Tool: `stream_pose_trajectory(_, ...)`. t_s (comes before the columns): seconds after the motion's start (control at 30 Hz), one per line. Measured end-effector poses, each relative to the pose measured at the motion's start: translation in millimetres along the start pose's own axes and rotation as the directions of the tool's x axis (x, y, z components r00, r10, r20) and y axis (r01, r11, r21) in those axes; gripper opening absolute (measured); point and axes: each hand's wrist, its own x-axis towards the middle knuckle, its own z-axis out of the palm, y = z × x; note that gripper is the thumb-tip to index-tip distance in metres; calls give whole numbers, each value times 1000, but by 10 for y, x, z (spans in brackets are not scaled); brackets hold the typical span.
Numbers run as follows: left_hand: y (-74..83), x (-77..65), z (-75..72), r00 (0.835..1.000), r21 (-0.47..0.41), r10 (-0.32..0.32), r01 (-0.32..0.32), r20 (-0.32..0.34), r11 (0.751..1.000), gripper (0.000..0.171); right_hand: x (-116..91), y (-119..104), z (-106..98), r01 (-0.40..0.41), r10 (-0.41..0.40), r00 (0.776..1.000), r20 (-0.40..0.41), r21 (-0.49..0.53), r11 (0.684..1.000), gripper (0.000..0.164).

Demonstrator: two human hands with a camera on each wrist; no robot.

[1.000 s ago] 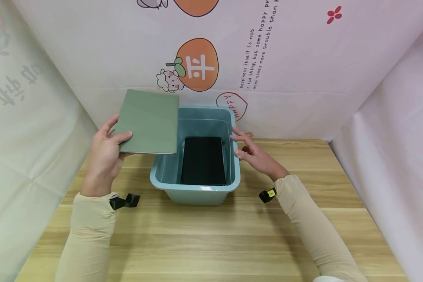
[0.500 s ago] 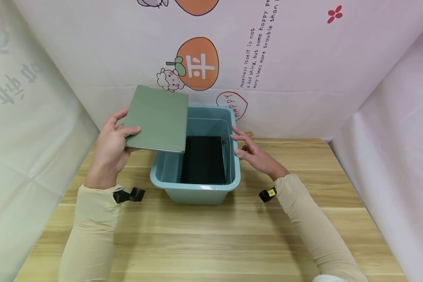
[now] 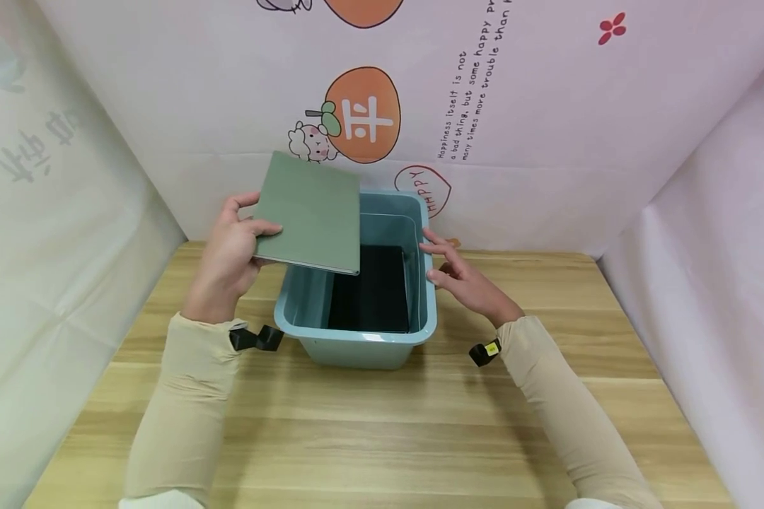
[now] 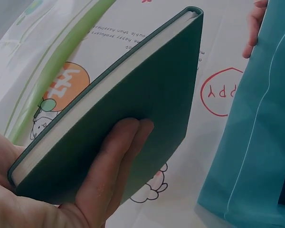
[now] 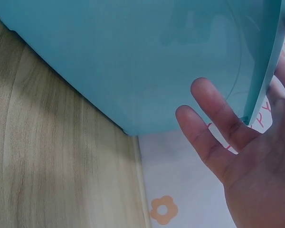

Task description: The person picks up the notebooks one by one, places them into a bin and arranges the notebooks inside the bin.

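Observation:
My left hand [image 3: 226,258] grips a green hardcover notebook [image 3: 312,212] by its left side, thumb on the top cover. In the left wrist view two fingers [image 4: 111,164] press its underside. The tilted notebook [image 4: 128,99] hangs over the left part of a blue plastic bin [image 3: 356,350], hiding some of its rim. Inside, a black rectangular thing [image 3: 372,297] lies on the bottom, its kind unclear. With fairly straight fingers, my right hand [image 3: 465,283] rests on the bin's right rim. Two of its fingers [image 5: 211,99] extend outside the bin wall [image 5: 133,57].
The bin stands on a wood-grain table [image 3: 382,438], close to a printed white backdrop [image 3: 535,127] behind it. White sheets [image 3: 57,233] hang at both sides. Small black devices sit on both wrists, over beige sleeves [image 3: 184,403].
My left hand has carried the notebook to the right, further over the bin, and its front right corner has dipped. The right hand stays at the rim. The black thing has not moved.

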Motion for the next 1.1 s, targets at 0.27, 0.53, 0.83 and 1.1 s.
stream_pose_trajectory(0.27,37,88,113,1000,2,-19,19,-12,1000,57,-1,5,-2,-1,1,1000,-12,-3,1000,52)
stream_pose_trajectory(0.53,80,155,234,999,47,-41,41,4,998,59,-20,-24,10,-17,17,1000,-8,18,1000,54)
stream_pose_trajectory(0.83,80,234,344,998,116,-63,60,28,991,69,-25,13,23,2,-2,1000,-17,0,1000,52)
stream_pose_trajectory(1.1,97,296,383,993,174,-70,53,92,983,75,-29,26,21,12,-12,1000,-27,4,1000,51)
